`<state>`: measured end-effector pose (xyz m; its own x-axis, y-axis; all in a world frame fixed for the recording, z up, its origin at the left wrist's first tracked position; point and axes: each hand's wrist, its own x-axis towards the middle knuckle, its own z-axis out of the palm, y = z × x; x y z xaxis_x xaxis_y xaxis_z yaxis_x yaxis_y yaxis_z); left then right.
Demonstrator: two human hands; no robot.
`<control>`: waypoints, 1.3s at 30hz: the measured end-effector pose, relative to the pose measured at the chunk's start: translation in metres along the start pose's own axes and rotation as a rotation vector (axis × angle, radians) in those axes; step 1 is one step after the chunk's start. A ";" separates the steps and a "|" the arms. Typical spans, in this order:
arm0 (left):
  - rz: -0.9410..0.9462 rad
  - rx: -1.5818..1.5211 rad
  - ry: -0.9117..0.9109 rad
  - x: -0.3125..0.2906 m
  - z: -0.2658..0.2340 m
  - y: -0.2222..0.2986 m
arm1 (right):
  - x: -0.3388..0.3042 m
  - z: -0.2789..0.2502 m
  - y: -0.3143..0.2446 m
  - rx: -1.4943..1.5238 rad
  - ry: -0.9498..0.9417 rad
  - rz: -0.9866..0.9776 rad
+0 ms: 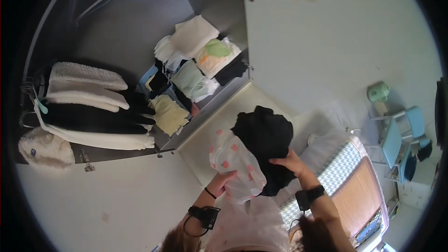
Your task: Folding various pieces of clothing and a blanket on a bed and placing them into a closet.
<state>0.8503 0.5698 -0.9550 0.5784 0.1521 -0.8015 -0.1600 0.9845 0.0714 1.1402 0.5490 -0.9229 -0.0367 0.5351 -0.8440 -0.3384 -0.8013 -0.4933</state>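
My left hand [221, 184] is closed on a translucent plastic bag [235, 165] dotted with pink-red spots. Against its right side hangs a black cloth garment [265, 135], gripped at its right edge by my right hand [290, 163], thumb on top and fingers hidden behind. Bag and garment touch and overlap in front of my body; whether part of the garment lies inside the bag I cannot tell. Both hands are in front of an open wardrobe [205, 116].
Folded clothes [191, 32] lie in piles on the wardrobe floor, beside hanging garments [88, 112]. The wardrobe doors [326, 32] stand wide on both sides. A bed with a woven mat [352, 193] is at my right, with blue chairs [392, 142] and a green kettle [378, 92] beyond.
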 end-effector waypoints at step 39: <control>0.557 -0.425 0.496 0.244 -0.427 0.270 | 0.773 0.349 0.070 0.619 0.016 0.072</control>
<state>0.6065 0.8351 -1.3846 -0.0745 0.4506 -0.8896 -0.6602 0.6464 0.3826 0.7605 0.9999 -1.5362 -0.0667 0.4776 -0.8760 -0.8184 -0.5285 -0.2258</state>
